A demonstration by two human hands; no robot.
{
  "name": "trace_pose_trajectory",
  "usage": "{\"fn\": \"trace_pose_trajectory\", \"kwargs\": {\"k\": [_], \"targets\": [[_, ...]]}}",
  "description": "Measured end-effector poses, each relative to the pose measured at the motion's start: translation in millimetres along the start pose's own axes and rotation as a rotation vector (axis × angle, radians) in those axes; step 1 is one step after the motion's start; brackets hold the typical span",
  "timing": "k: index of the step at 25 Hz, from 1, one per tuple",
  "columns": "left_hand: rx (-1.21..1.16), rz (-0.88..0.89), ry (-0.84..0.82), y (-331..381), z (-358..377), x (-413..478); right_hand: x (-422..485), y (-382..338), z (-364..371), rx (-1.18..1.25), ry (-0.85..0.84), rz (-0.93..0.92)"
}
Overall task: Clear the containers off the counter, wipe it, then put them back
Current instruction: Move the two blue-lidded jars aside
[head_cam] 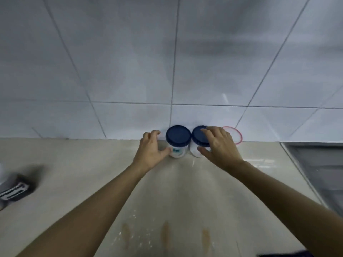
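Two white jars with dark blue lids stand side by side against the tiled wall at the back of the beige counter (92,164). My left hand (151,150) is cupped at the left side of the left jar (178,140), thumb touching its body, fingers apart. My right hand (218,145) reaches over the right jar (198,141), fingers spread on its lid and thumb against its side. Neither jar is lifted. A clear container with a red rim (236,135) stands behind my right hand, mostly hidden.
A steel sink (315,164) lies at the right edge. A dark object with a metal clip (16,188) sits at the far left. Brown stains and white specks (165,236) mark the counter near me.
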State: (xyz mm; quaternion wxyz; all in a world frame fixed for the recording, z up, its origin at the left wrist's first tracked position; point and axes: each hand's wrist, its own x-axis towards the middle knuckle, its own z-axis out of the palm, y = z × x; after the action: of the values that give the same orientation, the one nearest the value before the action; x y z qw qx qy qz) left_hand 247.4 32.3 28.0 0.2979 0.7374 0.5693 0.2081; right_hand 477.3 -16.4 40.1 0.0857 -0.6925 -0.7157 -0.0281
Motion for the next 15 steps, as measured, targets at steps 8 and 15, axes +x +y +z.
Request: {"fn": "trace_pose_trajectory", "kwargs": {"k": [8,15], "targets": [[-0.133,-0.141,0.018,45.1,46.7,44.2,42.3,22.0,6.8,-0.064,-0.095,0.051],[-0.186,-0.186,0.197,-2.4,3.7,-9.9,29.4,-33.7,5.7,0.1,-0.003,-0.112]]}}
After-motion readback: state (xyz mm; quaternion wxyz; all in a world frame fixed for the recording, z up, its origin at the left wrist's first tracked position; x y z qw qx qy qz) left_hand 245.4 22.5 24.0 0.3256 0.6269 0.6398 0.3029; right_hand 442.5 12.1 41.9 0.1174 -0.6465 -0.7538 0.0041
